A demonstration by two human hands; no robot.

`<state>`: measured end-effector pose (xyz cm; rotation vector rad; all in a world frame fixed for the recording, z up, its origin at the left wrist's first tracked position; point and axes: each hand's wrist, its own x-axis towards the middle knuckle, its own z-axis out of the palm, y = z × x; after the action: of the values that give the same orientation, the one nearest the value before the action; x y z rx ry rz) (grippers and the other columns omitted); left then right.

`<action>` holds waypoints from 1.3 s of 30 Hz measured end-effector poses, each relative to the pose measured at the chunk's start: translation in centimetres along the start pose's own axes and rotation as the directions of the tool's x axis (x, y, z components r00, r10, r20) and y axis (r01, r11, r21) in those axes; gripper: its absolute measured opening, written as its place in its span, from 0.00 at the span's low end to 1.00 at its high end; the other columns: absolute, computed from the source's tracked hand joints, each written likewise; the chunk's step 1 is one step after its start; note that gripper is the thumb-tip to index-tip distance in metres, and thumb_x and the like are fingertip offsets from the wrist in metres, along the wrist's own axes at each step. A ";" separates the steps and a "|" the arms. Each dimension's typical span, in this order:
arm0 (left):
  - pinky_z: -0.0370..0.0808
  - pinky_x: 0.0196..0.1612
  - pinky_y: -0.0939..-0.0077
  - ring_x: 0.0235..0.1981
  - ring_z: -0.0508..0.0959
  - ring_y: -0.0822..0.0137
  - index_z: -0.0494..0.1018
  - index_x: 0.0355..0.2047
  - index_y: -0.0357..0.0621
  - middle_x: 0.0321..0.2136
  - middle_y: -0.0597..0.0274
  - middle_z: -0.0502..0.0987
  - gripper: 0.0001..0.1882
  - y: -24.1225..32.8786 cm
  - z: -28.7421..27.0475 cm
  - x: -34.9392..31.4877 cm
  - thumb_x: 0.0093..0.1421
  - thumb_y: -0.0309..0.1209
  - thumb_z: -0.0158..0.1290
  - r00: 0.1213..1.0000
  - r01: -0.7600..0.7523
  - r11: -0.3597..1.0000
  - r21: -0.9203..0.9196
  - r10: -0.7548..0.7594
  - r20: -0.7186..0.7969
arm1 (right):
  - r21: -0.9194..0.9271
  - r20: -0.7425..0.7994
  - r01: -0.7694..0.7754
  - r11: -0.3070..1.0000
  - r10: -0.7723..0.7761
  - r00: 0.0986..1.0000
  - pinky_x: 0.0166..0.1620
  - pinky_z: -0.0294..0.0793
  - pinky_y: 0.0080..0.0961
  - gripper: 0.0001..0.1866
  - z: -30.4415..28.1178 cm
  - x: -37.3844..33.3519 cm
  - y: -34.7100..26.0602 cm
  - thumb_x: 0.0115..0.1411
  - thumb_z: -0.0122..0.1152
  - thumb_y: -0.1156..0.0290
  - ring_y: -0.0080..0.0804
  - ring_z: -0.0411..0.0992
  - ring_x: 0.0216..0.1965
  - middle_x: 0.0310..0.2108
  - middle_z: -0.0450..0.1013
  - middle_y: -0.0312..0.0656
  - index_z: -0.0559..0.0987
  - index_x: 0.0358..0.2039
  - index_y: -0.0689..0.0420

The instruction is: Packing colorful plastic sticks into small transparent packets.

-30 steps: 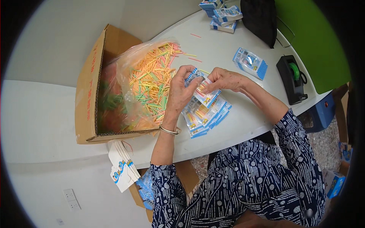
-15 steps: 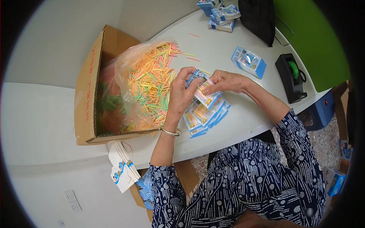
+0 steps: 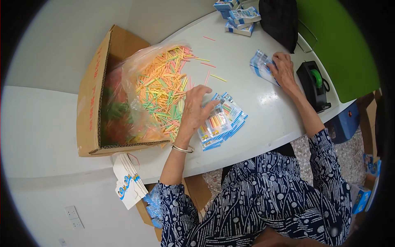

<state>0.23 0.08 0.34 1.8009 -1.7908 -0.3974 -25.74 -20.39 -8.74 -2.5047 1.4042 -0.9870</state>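
Note:
My left hand (image 3: 194, 106) hovers with its fingers apart at the edge of a heap of small pastel sticks (image 3: 162, 88). It holds nothing. Just right of it, several clear packets (image 3: 216, 123) with blue-and-white striped ends lie overlapped on the table; coloured sticks show inside the top one. Farther right, my right hand (image 3: 284, 69) has its fingers curled onto a flat blue-and-white clear packet (image 3: 260, 65). That packet is smeared by motion, and part of it is hidden under the fingers.
A cardboard box (image 3: 92, 99) lined with clear plastic holds the heap. A black tape dispenser (image 3: 313, 84) stands right, near a black bag (image 3: 279, 22). Small boxes (image 3: 242, 15) are stacked at the back. White folded cartons (image 3: 128, 181) hang at the near-left edge.
The filled packet that both hands held now lies on the pile. My right hand has moved far right onto the other packet. My left hand has opened and stayed near the sticks.

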 end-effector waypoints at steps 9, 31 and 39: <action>0.68 0.41 0.71 0.44 0.70 0.61 0.71 0.41 0.41 0.43 0.57 0.72 0.18 0.3 1.3 4.0 0.52 0.36 0.59 0.984 -0.065 0.997 -0.037 0.058 -0.167 | 0.052 -0.185 0.144 0.988 -0.133 0.974 0.48 0.63 0.34 0.10 -1.8 0.4 -4.8 0.54 0.60 0.71 0.41 0.66 0.46 0.42 0.71 0.43 0.79 0.36 0.61; 0.70 0.25 0.72 0.20 0.74 0.64 0.75 0.30 0.36 0.20 0.53 0.76 0.07 -0.9 1.9 4.3 0.55 0.29 0.53 0.977 0.025 0.973 -0.231 -0.073 -0.202 | 0.755 0.470 -0.240 0.610 -0.248 0.847 0.24 0.58 0.25 0.14 0.1 0.9 -12.1 0.56 0.58 0.64 0.22 0.59 0.19 0.14 0.65 0.39 0.77 0.25 0.65; 0.69 0.25 0.60 0.20 0.74 0.49 0.75 0.28 0.40 0.19 0.46 0.74 0.10 -5.0 2.4 5.9 0.55 0.35 0.53 0.980 -0.141 0.989 0.043 0.145 -0.133 | 0.750 0.493 -0.269 0.604 -0.241 0.836 0.23 0.53 0.21 0.16 2.0 0.3 -11.5 0.60 0.56 0.64 0.16 0.54 0.20 0.14 0.58 0.30 0.74 0.22 0.63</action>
<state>3.31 -6.42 -3.38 1.6663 -1.8262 -0.1847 -16.11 -14.55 -5.74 -1.8134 0.5667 -0.5796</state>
